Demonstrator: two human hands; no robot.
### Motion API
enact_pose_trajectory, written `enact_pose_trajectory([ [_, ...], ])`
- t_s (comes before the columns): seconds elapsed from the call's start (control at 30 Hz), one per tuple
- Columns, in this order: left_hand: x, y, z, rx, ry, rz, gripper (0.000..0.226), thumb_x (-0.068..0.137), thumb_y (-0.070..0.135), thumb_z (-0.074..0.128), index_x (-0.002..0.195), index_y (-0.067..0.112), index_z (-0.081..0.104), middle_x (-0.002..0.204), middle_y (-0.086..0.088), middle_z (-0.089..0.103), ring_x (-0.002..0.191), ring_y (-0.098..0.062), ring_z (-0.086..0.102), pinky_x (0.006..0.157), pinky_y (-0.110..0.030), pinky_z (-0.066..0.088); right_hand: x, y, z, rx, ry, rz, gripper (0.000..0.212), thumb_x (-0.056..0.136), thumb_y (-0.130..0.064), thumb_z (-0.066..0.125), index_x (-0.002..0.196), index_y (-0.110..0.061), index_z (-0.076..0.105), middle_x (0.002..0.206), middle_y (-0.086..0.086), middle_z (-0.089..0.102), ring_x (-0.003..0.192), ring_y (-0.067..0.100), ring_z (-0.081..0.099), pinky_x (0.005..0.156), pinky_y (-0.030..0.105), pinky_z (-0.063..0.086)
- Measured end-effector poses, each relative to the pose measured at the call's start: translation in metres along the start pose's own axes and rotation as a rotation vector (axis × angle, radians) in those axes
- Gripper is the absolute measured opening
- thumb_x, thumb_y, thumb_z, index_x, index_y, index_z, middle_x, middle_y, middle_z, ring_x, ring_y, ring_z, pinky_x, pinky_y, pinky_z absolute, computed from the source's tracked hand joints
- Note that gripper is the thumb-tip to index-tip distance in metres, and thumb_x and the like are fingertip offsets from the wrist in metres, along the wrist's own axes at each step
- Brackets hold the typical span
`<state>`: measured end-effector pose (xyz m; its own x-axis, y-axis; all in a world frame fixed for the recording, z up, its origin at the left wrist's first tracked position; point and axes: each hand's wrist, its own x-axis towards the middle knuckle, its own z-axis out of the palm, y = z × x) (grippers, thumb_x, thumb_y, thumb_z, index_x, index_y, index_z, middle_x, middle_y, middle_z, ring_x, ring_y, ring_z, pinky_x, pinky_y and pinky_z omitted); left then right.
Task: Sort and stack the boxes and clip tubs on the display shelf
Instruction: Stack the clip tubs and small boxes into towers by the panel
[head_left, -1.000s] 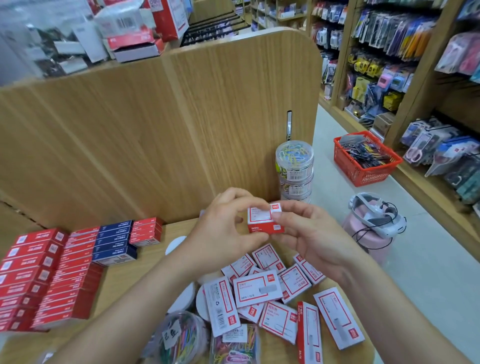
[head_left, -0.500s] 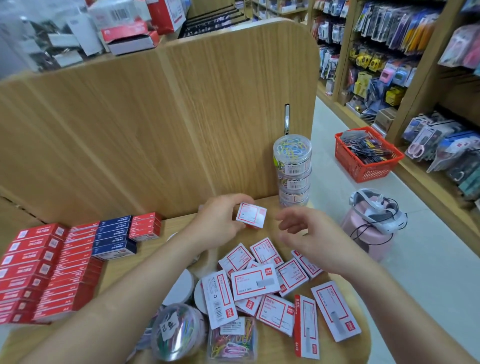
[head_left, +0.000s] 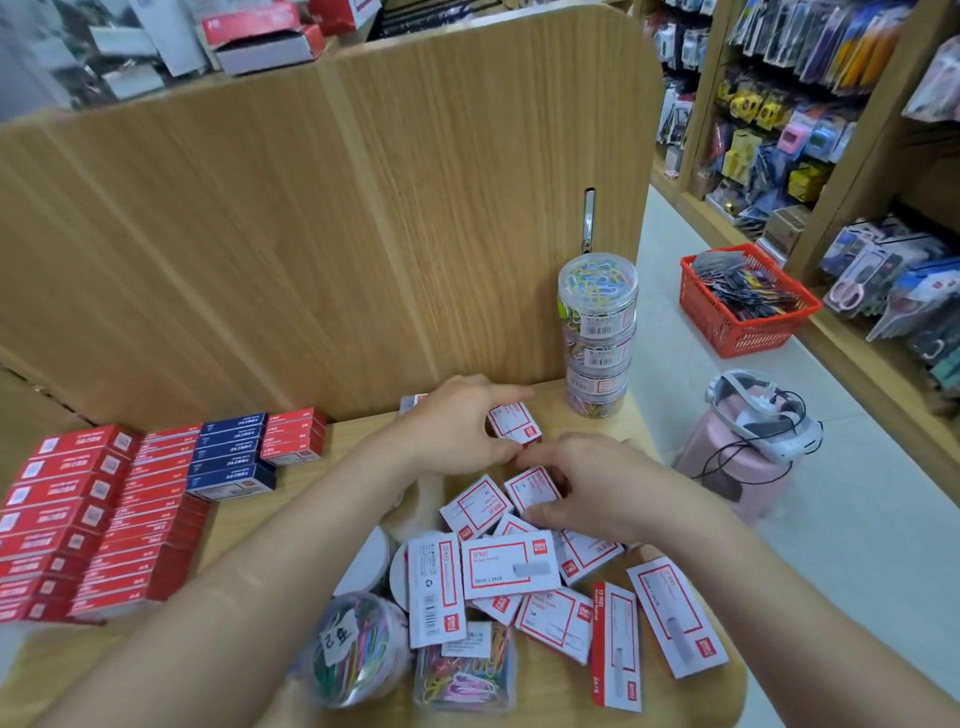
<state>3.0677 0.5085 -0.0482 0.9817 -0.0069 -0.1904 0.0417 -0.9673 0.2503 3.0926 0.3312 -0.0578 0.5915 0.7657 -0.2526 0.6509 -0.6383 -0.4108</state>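
My left hand (head_left: 457, 431) holds a small red-and-white box (head_left: 514, 422) low over the wooden shelf (head_left: 353, 499), near the back panel. My right hand (head_left: 587, 483) rests on another small red-and-white box (head_left: 530, 488) in a loose pile of similar boxes (head_left: 509, 566); whether its fingers grip that box I cannot tell. Three clear round tubs of coloured clips (head_left: 597, 332) stand stacked at the back right corner. A round tub (head_left: 358, 649) and a square tub (head_left: 465, 670) of coloured clips lie at the front.
Rows of red boxes (head_left: 78, 519) and blue boxes (head_left: 231, 457) are stacked on the left of the shelf. A wooden back panel (head_left: 311, 234) rises behind. On the floor to the right are a pink stool (head_left: 727, 467) and a red basket (head_left: 748, 301).
My left hand has carried the small box from chest height down to the shelf near the back panel. My right hand let go of it and dropped onto the loose pile.
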Motion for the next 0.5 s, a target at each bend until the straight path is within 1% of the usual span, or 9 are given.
enact_pose_trajectory([
  [0.03, 0.000, -0.003, 0.000, 0.014, 0.000, 0.002, 0.058, 0.082, 0.046, 0.066, 0.137, 0.041, 0.047, 0.118, -0.003, 0.054, 0.119, -0.021, 0.044, 0.084, -0.017, 0.026, 0.002, -0.001, -0.001, -0.016, -0.009, -0.008, 0.051, 0.081, -0.055, 0.060, 0.130, -0.044, 0.048, 0.104, -0.010, 0.054, 0.114, 0.019, 0.052, 0.087, 0.039, 0.038],
  [0.07, 0.000, -0.006, 0.000, 0.031, 0.014, -0.003, 0.055, 0.080, 0.051, 0.066, 0.133, 0.041, 0.050, 0.113, -0.002, 0.055, 0.116, -0.023, 0.045, 0.092, -0.024, 0.034, 0.003, -0.002, -0.003, -0.030, -0.011, -0.024, 0.051, 0.080, -0.054, 0.061, 0.129, -0.043, 0.049, 0.108, -0.009, 0.057, 0.113, 0.019, 0.053, 0.085, 0.037, 0.040],
  [0.13, -0.002, -0.008, 0.000, 0.075, 0.054, -0.042, 0.054, 0.077, 0.058, 0.065, 0.126, 0.038, 0.055, 0.106, -0.002, 0.056, 0.111, -0.024, 0.048, 0.092, -0.037, 0.044, 0.006, -0.004, -0.007, -0.041, -0.026, -0.061, 0.048, 0.077, -0.048, 0.063, 0.124, -0.041, 0.054, 0.110, -0.007, 0.061, 0.106, 0.019, 0.056, 0.081, 0.033, 0.045],
  [0.2, -0.004, -0.009, 0.002, 0.111, 0.081, -0.065, 0.057, 0.076, 0.063, 0.064, 0.124, 0.034, 0.056, 0.105, -0.002, 0.058, 0.110, -0.024, 0.049, 0.090, -0.038, 0.045, 0.006, -0.006, -0.011, -0.019, -0.079, -0.093, 0.044, 0.075, -0.042, 0.067, 0.118, -0.037, 0.058, 0.101, -0.008, 0.060, 0.096, 0.018, 0.056, 0.079, 0.032, 0.049],
  [0.3, -0.007, -0.011, 0.005, 0.099, 0.101, -0.058, 0.063, 0.076, 0.067, 0.061, 0.128, 0.033, 0.054, 0.103, 0.000, 0.050, 0.111, -0.023, 0.044, 0.092, -0.042, 0.044, 0.005, -0.006, -0.018, 0.002, -0.162, -0.117, 0.042, 0.076, -0.038, 0.070, 0.116, -0.033, 0.060, 0.081, -0.014, 0.049, 0.084, 0.014, 0.050, 0.076, 0.030, 0.046],
  [0.33, -0.009, -0.012, 0.005, 0.078, 0.108, -0.049, 0.064, 0.076, 0.066, 0.061, 0.131, 0.033, 0.053, 0.106, 0.000, 0.048, 0.112, -0.022, 0.042, 0.094, -0.043, 0.043, 0.006, -0.006, -0.020, -0.009, -0.180, -0.115, 0.043, 0.075, -0.038, 0.070, 0.117, -0.031, 0.060, 0.080, -0.014, 0.049, 0.084, 0.013, 0.050, 0.077, 0.029, 0.046],
  [0.4, -0.013, -0.014, 0.005, 0.007, 0.129, -0.033, 0.062, 0.078, 0.058, 0.065, 0.133, 0.033, 0.051, 0.114, 0.001, 0.047, 0.114, -0.019, 0.040, 0.097, -0.044, 0.041, 0.008, -0.009, -0.021, -0.032, -0.190, -0.091, 0.048, 0.072, -0.039, 0.072, 0.117, -0.029, 0.060, 0.094, -0.012, 0.058, 0.093, 0.017, 0.056, 0.082, 0.031, 0.049],
  [0.43, -0.017, -0.015, 0.005, -0.038, 0.164, -0.018, 0.056, 0.079, 0.051, 0.067, 0.130, 0.033, 0.054, 0.113, 0.003, 0.048, 0.111, -0.017, 0.043, 0.096, -0.044, 0.042, 0.010, -0.011, -0.019, -0.040, -0.186, -0.069, 0.050, 0.070, -0.041, 0.072, 0.117, -0.029, 0.059, 0.100, -0.008, 0.061, 0.096, 0.019, 0.057, 0.083, 0.034, 0.050],
  [0.5, -0.027, -0.015, 0.005, -0.150, 0.264, 0.046, 0.035, 0.078, 0.035, 0.067, 0.113, 0.031, 0.066, 0.098, 0.008, 0.053, 0.093, -0.009, 0.051, 0.087, -0.041, 0.046, 0.011, -0.013, -0.016, -0.056, -0.131, -0.020, 0.051, 0.068, -0.042, 0.072, 0.114, -0.028, 0.056, 0.098, -0.004, 0.060, 0.092, 0.022, 0.057, 0.077, 0.033, 0.051],
])
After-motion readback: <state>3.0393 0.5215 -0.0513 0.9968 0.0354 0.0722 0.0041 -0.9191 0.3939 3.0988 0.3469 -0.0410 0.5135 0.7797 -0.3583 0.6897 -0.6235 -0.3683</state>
